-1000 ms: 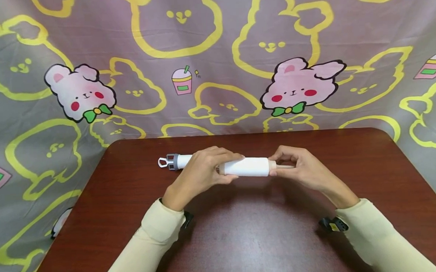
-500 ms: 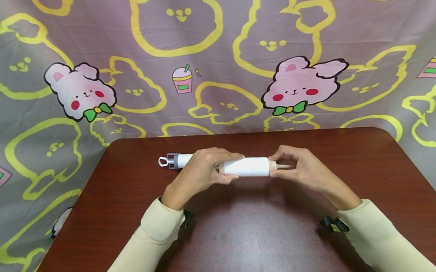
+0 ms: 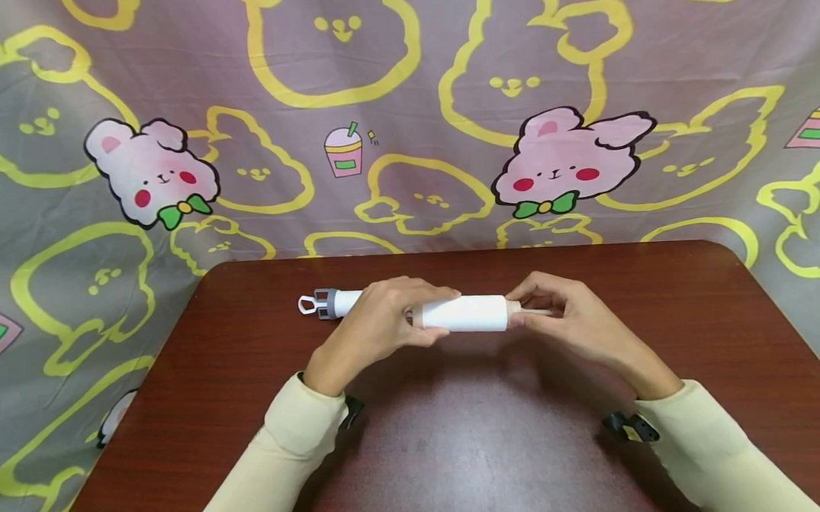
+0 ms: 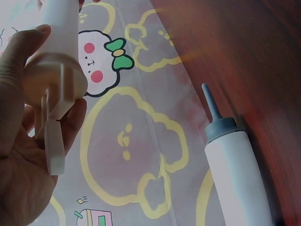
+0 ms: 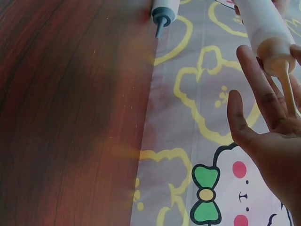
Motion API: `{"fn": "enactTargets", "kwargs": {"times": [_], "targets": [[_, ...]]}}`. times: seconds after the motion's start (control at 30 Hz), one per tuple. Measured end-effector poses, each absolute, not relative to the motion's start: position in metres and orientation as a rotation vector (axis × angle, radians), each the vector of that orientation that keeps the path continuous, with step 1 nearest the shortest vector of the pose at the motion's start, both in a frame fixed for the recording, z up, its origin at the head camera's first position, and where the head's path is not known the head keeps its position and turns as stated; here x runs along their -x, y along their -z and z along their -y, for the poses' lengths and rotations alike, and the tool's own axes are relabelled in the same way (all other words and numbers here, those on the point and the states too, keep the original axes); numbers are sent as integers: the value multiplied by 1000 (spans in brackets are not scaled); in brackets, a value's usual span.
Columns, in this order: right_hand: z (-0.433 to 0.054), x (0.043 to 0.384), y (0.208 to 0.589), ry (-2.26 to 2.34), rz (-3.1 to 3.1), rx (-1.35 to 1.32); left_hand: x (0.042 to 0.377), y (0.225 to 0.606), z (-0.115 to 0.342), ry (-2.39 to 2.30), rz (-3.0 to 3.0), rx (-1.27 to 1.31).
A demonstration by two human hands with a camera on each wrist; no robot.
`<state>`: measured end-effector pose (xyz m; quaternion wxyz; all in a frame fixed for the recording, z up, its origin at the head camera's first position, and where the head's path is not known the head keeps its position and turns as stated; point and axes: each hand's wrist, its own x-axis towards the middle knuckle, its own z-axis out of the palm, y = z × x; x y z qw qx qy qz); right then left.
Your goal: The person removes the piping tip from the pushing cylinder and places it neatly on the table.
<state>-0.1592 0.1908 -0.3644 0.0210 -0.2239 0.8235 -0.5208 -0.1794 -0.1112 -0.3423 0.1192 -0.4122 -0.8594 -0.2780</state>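
Level above the table, I hold a white squeeze bottle (image 3: 470,314) with beige end parts. My left hand (image 3: 381,314) grips it near its left end. A beige base with a hinged, hook-like piece (image 4: 55,141) shows beside the palm in the left wrist view. At the other end, thumb and fingers of my right hand (image 3: 588,321) pinch the beige cap (image 3: 514,312). From that cap a thin nozzle (image 5: 286,87) extends towards the right palm. Behind my left hand lies a second white bottle (image 3: 348,304), with a grey base frame and white loop at its left end.
The second bottle's grey cap and long nozzle (image 4: 211,103) show in the left wrist view. Dark reddish wood forms the table (image 3: 473,452). A patterned curtain (image 3: 404,119) hangs directly behind its far edge.
My right thumb and fingers have shifted slightly at the cap, and the right hand has turned a little. My left hand and the second bottle look unmoved.
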Motion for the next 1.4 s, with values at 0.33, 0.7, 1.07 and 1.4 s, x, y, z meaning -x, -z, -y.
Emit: {"fn": "enactTargets", "kwargs": {"times": [0.33,0.7,1.07,1.4], "targets": [[-191,158,363,1632,-2477,642,177,342,113,797,2486,1219],[-189,158,362,1602,-2450,640,176,340,114,780,2492,1217],[-190,157,363,1652,-2452,665,175,340,114,768,2504,1212],[-192,156,359,1620,-2532,688,175,341,114,740,2497,1222]]}}
